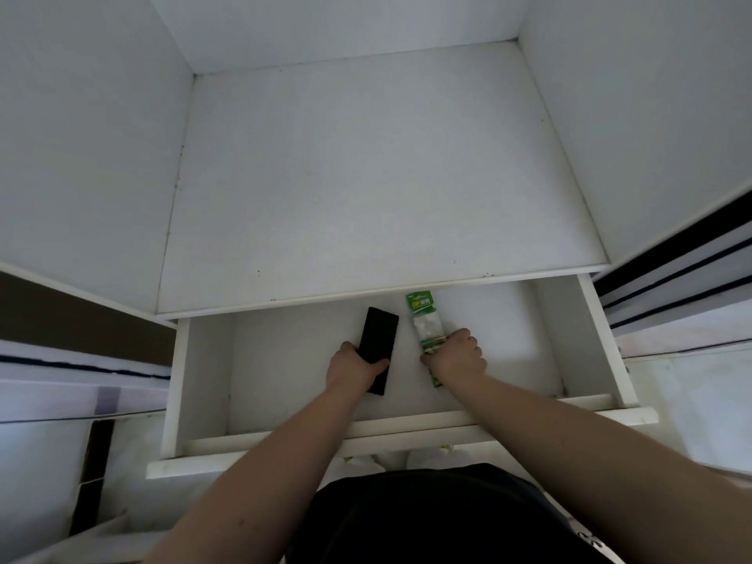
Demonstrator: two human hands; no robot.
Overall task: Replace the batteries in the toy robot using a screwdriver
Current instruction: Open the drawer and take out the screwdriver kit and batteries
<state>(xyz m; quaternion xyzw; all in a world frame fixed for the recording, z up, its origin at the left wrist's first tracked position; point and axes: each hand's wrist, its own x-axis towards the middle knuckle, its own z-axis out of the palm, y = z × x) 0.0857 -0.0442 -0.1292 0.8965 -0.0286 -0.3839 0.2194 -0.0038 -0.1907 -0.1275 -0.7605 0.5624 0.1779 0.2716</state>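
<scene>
Both my hands reach into an open white drawer (pixel 203 384). My left hand (pixel 353 366) is closed around a flat black rectangular case (pixel 379 339) that points away from me. My right hand (pixel 457 354) grips a green and clear battery pack (pixel 423 319); its green header sticks out beyond my fingers and a green corner shows below my wrist. No toy robot and no bare screwdriver are in view.
Above the drawer is a white shelf (pixel 366 177) set in a recess with white side walls. The drawer's front panel (pixel 407 441) is close to my body. Dark-striped panels flank both sides. White shoes show below the drawer front.
</scene>
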